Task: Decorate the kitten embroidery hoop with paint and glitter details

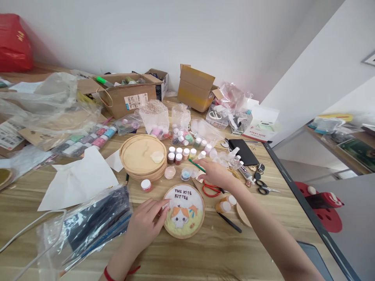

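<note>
A round wooden plaque (184,211) with a painted kitten and the words "THE KITE KITTEN" lies on the wooden table (205,253). My left hand (146,224) rests flat on its left rim, fingers spread. My right hand (215,172) reaches over the table beyond the plaque and pinches a thin green-handled brush (197,165), its tip pointing toward the small paint jars (182,153). A small open pot (185,174) of bluish paint sits just left of that hand.
A stack of round wooden plaques (143,157) stands behind the painted one. Red-handled scissors (211,190), black scissors (263,187), a glue tube (245,173), a black case (243,151), cardboard boxes (129,93), plastic bags (84,230) and white paper (79,179) crowd the table.
</note>
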A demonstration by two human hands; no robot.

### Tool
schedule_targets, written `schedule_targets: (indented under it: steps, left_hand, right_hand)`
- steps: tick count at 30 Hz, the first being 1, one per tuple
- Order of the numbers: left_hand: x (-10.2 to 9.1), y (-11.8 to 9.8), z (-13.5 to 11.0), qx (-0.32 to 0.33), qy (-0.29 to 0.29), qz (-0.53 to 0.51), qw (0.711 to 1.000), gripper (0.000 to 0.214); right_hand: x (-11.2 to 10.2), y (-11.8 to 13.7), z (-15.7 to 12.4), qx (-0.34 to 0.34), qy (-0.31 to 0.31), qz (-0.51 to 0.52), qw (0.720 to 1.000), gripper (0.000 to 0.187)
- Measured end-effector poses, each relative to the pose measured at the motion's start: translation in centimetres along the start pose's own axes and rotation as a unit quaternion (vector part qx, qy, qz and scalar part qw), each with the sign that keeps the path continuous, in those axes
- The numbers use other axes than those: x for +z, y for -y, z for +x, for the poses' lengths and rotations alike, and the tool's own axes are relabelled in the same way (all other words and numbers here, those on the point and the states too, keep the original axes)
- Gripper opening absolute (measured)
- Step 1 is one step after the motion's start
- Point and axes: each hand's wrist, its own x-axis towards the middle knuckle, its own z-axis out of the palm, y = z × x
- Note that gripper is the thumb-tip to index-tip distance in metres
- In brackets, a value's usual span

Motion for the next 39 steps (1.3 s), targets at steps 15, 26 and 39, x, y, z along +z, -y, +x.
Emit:
schedule_targets:
  steps: [15, 26, 39]
  left_hand:
    - [0.1, -0.3, 0.0, 0.005, -0.002, -0.004, 1.0, 0.017]
    - [-0.1, 0.0, 0.0, 0.006, -0.008, -0.006, 1.0, 0.016]
    - [0.3, 0.0, -0.4, -0.016, 0.002, -0.015, 1.0, 0.016]
  right_hand:
    - [1.2, -0.7, -13.0, 0.072, 0.049, 0.076, 0.993, 0.026]
    - [-6.6, 1.3, -2.1, 0.02, -0.098, 0.006, 0.995, 0.029]
    - [-0.3, 1.9, 7.2, -0.033, 0.008, -0.022, 0.999, 0.025]
